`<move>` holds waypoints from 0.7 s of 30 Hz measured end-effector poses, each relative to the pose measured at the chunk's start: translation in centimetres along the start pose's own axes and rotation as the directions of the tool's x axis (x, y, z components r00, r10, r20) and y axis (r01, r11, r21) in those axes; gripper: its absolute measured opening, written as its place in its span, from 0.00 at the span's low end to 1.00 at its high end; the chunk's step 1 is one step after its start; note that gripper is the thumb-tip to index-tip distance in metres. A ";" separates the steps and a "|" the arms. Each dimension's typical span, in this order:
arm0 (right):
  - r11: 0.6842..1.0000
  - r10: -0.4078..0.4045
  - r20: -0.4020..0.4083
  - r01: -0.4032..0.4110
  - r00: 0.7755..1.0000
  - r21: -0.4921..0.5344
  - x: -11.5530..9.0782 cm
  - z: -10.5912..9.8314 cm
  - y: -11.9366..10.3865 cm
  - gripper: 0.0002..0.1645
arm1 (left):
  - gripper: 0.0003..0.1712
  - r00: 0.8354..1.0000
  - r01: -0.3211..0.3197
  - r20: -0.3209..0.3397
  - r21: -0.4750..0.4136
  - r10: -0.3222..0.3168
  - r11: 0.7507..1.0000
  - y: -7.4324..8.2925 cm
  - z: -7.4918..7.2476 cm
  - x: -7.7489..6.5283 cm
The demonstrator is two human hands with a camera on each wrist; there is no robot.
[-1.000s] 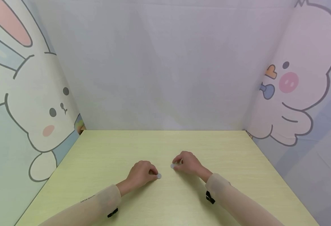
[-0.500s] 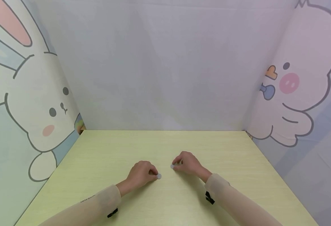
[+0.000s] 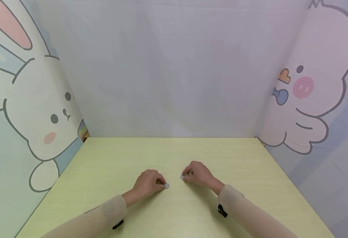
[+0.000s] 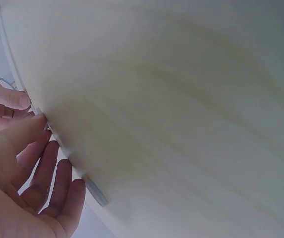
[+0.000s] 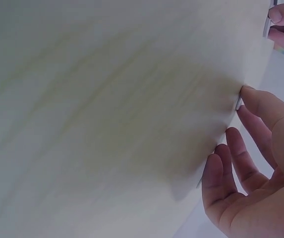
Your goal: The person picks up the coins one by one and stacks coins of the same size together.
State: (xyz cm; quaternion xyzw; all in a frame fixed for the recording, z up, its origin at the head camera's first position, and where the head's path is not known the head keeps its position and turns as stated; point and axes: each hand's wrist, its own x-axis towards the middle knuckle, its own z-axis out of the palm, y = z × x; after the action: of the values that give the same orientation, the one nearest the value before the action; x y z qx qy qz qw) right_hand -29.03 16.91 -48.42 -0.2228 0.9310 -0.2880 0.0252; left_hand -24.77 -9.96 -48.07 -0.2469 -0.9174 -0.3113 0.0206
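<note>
On the pale yellow tabletop lie two small grey coin-like discs, one at each hand. My left hand [image 3: 148, 182] pinches the left disc [image 3: 167, 185] between thumb and index finger. Slightly farther away, the right disc [image 3: 181, 177] is between the thumb and index finger of my right hand [image 3: 200, 173]. A gap separates the two discs. In the left wrist view, another grey flat piece [image 4: 96, 192] lies by the outer fingertips. The right wrist view shows a similar thin edge [image 5: 199, 183] near the outer fingers; its shape is mostly hidden.
The tabletop [image 3: 174, 152] reaches back to a plain pale curtain [image 3: 174, 72]. Side cloths printed with a rabbit [image 3: 40, 125] and a chick [image 3: 319, 59] stand along its left and right edges. Both forearms come in from the front.
My right hand has shifted slightly toward me, and its disc has moved with it. The left hand and its disc stay nearly still.
</note>
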 end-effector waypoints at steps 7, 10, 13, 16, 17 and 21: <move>1.000 -0.011 -0.007 0.011 1.000 -0.002 -0.5 0.0 -0.4 0.04 | 0.04 1.000 -0.005 -0.003 -0.004 0.005 1.000 -0.1 0.0 -0.1; 1.000 -0.002 -0.005 0.002 1.000 -0.008 -0.8 0.0 -0.5 0.04 | 0.04 1.000 -0.012 -0.008 -0.006 0.012 1.000 -0.1 -0.1 -0.2; 1.000 0.002 0.000 -0.002 1.000 -0.017 -1.0 0.1 -0.6 0.04 | 0.04 1.000 -0.008 -0.004 -0.004 0.007 1.000 0.0 -0.1 -0.2; 1.000 0.006 0.006 -0.006 1.000 -0.020 -1.2 0.1 -0.7 0.04 | 0.05 1.000 -0.010 -0.001 -0.003 0.010 1.000 0.0 -0.1 -0.2; 1.000 0.007 0.008 -0.007 1.000 -0.023 -1.3 0.1 -0.7 0.04 | 0.05 1.000 -0.012 0.000 -0.004 0.012 1.000 0.0 -0.1 -0.2; 1.000 -0.002 0.012 0.003 1.000 -0.029 -1.6 0.2 -0.8 0.04 | 0.05 1.000 -0.015 -0.002 0.000 0.015 1.000 -0.1 -0.1 -0.2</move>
State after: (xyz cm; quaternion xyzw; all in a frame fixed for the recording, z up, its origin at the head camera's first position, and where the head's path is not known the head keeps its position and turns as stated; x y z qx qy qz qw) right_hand -27.24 16.95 -48.25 -0.2260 0.9347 -0.2730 0.0269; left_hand -24.67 -10.15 -48.02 -0.2533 -0.9155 -0.3116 0.0239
